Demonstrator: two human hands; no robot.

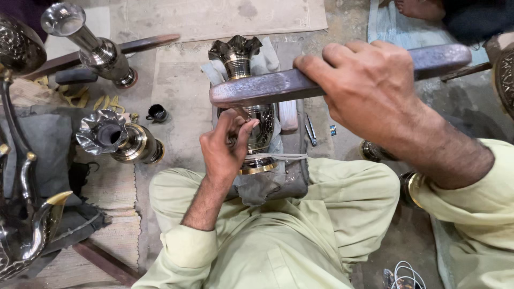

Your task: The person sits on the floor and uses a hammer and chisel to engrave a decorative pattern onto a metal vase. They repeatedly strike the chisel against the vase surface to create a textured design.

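brass vase (251, 96) pinched by left hand (225, 147); right hand (369, 88) grips wooden bar (267, 88).
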